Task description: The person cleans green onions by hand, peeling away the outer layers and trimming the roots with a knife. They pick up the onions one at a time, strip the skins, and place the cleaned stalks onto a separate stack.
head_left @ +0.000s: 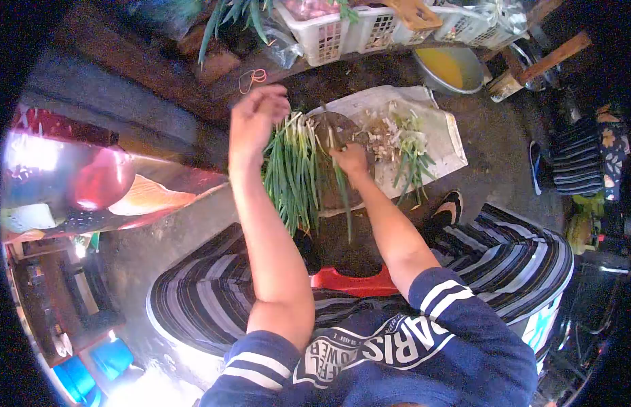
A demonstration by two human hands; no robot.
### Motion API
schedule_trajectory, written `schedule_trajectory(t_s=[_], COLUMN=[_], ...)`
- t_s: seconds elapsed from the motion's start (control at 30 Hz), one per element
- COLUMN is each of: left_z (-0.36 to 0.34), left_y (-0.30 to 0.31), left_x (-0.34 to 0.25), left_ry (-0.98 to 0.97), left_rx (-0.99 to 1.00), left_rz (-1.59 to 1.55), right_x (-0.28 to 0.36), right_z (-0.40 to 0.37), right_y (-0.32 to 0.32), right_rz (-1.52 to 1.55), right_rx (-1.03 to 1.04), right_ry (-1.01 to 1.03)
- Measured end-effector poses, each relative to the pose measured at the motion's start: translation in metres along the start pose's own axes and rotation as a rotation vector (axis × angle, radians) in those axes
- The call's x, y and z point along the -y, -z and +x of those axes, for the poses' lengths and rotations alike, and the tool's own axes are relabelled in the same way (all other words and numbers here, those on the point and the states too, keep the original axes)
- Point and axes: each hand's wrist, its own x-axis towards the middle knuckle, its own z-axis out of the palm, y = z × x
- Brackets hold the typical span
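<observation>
Left hand (258,117) loosely fisted above scallion bunch (291,173), right hand (352,160) gripping one stalk (345,203); the unheld bunch risks sliding off the chopping block (341,124).

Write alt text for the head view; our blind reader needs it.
A seated person's right hand grips one green onion stalk over a round chopping board, beside a bunch of green onions; the left hand hovers at its far end. White baskets stand beyond.

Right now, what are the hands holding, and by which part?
The right hand seems to grip a knife by its handle, beside the green onions. The left hand is a closed fist near their white ends; what it holds cannot be told.
</observation>
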Motion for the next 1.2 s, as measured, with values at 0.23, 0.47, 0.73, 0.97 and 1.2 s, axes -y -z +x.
schedule_trajectory(t_s=[0.23,0.47,0.73,0.97,1.2], left_z=[-0.006,-0.044,-0.043,-0.041,-0.052], left_y=[-0.044,-0.095,-0.126,-0.123,-0.134], left_x=[0.126,0.077,0.063,0.074,0.068], left_ry=[0.300,0.441,0.323,0.350,0.400], left_rx=[0.368,0.442,0.461,0.481,0.518], left_rz=[0.185,-0.118,0.010,-0.119,-0.361], right_x=[0.000,0.032,0.022,-0.033,-0.048], right_z=[0.000,-0.026,-0.039,-0.019,-0.016], right_y=[0.097,0.165,0.196,0.242,0.219], right_rz=[0.865,1.072,0.898,0.808,0.377], right_rx=[0.411,0.209,-0.095,-0.343,-0.475], right_ry=[-0.323,-0.240,-0.052,-0.097,-0.121])
